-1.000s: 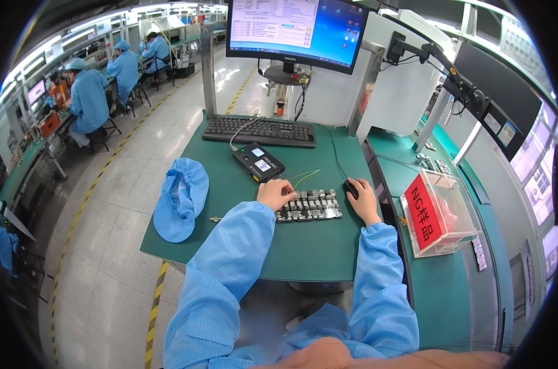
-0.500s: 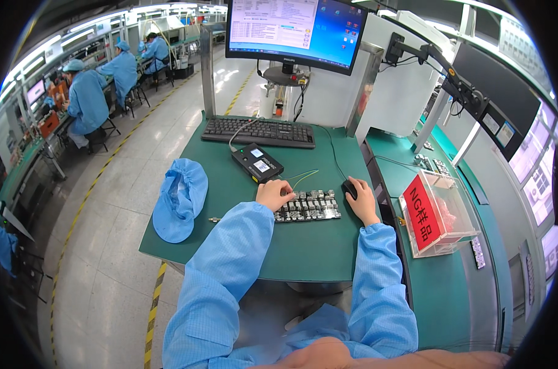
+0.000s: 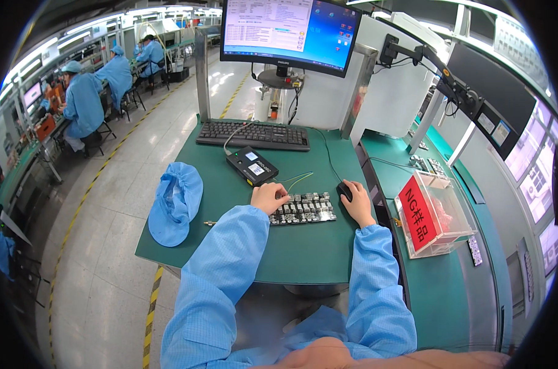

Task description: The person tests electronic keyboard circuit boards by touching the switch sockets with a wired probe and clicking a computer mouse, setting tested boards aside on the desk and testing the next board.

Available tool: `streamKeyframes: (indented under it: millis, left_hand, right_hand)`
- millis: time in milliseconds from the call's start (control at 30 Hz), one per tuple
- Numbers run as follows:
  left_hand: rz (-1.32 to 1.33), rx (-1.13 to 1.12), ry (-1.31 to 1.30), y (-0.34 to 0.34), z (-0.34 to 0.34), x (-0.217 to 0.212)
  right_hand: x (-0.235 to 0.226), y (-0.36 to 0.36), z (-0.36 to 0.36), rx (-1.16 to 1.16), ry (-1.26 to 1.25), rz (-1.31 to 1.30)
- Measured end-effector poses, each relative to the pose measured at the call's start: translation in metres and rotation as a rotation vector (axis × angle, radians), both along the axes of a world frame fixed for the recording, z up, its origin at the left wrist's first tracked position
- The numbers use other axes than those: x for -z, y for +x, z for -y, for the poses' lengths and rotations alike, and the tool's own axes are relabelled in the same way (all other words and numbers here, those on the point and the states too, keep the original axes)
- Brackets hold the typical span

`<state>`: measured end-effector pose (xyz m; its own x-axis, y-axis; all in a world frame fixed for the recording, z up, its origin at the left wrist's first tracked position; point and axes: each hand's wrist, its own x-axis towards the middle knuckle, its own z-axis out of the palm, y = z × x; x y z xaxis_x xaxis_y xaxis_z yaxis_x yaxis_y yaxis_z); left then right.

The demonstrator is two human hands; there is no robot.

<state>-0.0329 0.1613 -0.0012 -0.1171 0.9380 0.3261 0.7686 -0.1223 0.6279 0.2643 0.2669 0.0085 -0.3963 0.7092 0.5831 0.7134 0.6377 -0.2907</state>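
Note:
A panel of small circuit boards (image 3: 303, 210) with metal-topped parts lies on the green table. At its upper left corner is my left hand (image 3: 269, 198), thumb and fingertips pinched together; what lies between them is hidden. My right hand (image 3: 358, 206) is curled over a black computer mouse (image 3: 345, 191), to the right of the panel. Beyond the left hand sits a black box (image 3: 252, 166) with a small lit screen and a pale label. Thin yellow-green wires (image 3: 300, 177) run between the box and the panel's top edge.
A black keyboard (image 3: 254, 134) stretches across the table's back, below a lit monitor (image 3: 285, 34). A blue cloth cap (image 3: 175, 203) rests at the left edge. On the right bench stands a clear box (image 3: 442, 215) with a red sign. Several people in blue work at the far left.
The whole view has shifted slightly. Both hands keep their places, the left at the panel's corner and the right on the mouse.

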Motion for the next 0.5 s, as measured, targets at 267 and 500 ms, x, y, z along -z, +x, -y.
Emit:
streamKeyframes:
  millis: [267,500]
  left_hand:
    - [-0.074,-0.035,0.075,0.0025,0.0065,0.0012]
    - [-0.041,-0.007,0.093,0.0005,0.0015,-0.0011]
  right_hand:
    - [0.0032,-0.0017,0.0015,-0.007,-0.041,-0.039]
    - [0.0005,-0.0014,0.0004,-0.003,-0.004,-0.015]
